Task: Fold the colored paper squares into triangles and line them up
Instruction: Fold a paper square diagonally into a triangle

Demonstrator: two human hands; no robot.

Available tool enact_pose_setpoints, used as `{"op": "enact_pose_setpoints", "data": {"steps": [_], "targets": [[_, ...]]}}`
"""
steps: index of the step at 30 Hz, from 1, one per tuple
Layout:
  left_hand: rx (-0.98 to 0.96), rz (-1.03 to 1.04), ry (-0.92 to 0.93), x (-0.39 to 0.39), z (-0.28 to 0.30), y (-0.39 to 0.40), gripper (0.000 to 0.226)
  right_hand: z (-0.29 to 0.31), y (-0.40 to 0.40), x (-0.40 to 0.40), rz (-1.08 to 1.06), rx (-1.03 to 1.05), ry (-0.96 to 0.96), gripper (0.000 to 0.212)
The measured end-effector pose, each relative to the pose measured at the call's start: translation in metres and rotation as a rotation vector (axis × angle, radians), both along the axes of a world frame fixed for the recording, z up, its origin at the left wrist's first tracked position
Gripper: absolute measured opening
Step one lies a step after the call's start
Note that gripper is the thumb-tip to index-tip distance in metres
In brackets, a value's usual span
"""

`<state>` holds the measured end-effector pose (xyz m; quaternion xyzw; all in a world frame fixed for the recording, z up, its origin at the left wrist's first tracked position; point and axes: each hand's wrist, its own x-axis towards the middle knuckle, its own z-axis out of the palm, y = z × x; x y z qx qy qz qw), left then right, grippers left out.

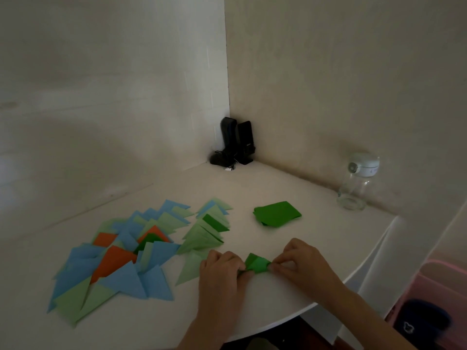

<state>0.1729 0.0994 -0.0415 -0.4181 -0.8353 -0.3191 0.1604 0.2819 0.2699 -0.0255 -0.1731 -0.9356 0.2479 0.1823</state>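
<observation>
A dark green paper square (256,264) is bent between my two hands just above the white table (265,304). My left hand (219,270) pinches its left corner. Its right corner is pinched by my right hand (297,262). A stack of flat dark green squares (277,213) lies behind my hands. Folded triangles in blue, orange and light green (113,261) are spread in overlapping rows to the left. A closer group of light green triangles (204,236) sits beside my left hand.
Two black speakers (236,141) stand in the wall corner at the back. A clear glass jar with a white lid (357,183) stands near the right wall. The table's curved edge runs close on the right, with a pink object (434,299) beyond it.
</observation>
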Motion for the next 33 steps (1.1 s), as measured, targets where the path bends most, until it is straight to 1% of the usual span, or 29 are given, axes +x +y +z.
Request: {"op": "enact_pose_setpoints", "data": {"steps": [4, 6, 8, 12, 14, 17, 21, 28, 31, 33], "targets": [[0.021, 0.067, -0.019, 0.006, 0.003, 0.003, 0.021, -0.007, -0.007, -0.007, -0.106, -0.02, 0.066, 0.032], [0.023, 0.099, -0.024, 0.01, 0.005, 0.006, 0.023, -0.01, -0.009, -0.011, -0.123, -0.003, 0.087, 0.032], [0.012, 0.12, -0.028, 0.012, 0.004, 0.01, 0.025, -0.011, -0.011, -0.014, -0.122, 0.013, 0.052, 0.026], [-0.025, 0.139, -0.062, 0.014, 0.002, 0.014, 0.038, -0.014, -0.009, -0.019, -0.132, 0.071, -0.033, 0.036], [-0.007, 0.143, -0.105, 0.014, 0.002, 0.014, 0.04, -0.014, -0.008, -0.02, -0.135, 0.046, -0.054, 0.038], [0.039, 0.139, -0.174, 0.012, 0.0, 0.012, 0.036, -0.012, -0.006, -0.02, -0.125, -0.025, -0.049, 0.038], [0.103, 0.08, -0.245, 0.007, 0.001, 0.005, 0.028, -0.007, 0.0, -0.019, -0.09, -0.126, -0.014, 0.035], [0.153, 0.041, -0.343, 0.006, 0.002, -0.004, 0.024, -0.004, 0.002, -0.013, -0.082, -0.197, 0.04, 0.029], [0.106, 0.038, -0.264, 0.01, 0.002, -0.001, 0.03, -0.005, -0.001, -0.012, -0.077, -0.191, 0.05, 0.029], [0.073, 0.047, -0.186, 0.017, 0.005, 0.005, 0.03, -0.006, -0.003, -0.011, -0.081, -0.173, 0.06, 0.031]]}}
